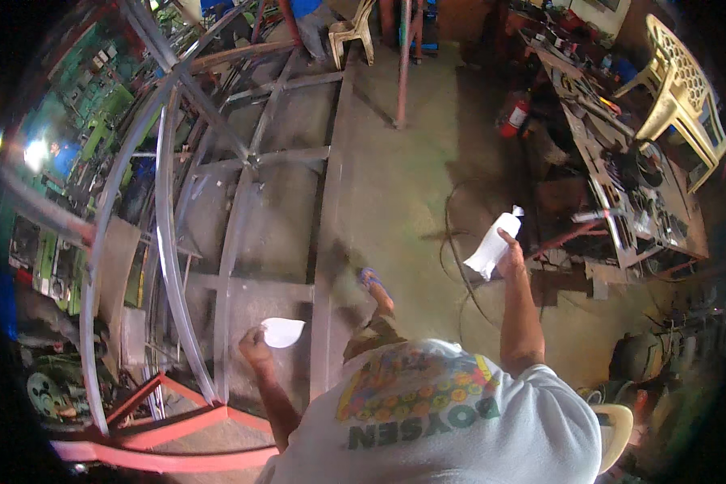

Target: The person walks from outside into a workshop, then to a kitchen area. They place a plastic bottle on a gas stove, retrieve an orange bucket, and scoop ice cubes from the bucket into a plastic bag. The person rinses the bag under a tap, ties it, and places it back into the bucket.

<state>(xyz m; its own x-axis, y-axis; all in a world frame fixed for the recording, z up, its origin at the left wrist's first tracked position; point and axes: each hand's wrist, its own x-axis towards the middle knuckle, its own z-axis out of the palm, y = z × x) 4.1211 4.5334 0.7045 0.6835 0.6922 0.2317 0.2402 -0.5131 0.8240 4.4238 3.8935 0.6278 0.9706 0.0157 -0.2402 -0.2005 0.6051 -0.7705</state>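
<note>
Near the steel frame, my left hand (256, 345) is closed on the edge of a white flat piece (284, 332), rounded with one pointed corner; whether it is paper or plastic I cannot tell. Out to the right, my right hand (510, 253) wraps round a long white bag (493, 239). The bag has a gathered, knotted-looking top and a crumpled lower end. Its contents are hidden. Both hands are held apart, well above the floor.
A welded steel frame (226, 258) stretches along the left, with red steel pieces (169, 440) at lower left. At right stands a cluttered workbench (569, 105), with a cream plastic chair (676, 105) on it. Nearby are a fire extinguisher (514, 118) and a looped hose (452, 254) on the floor.
</note>
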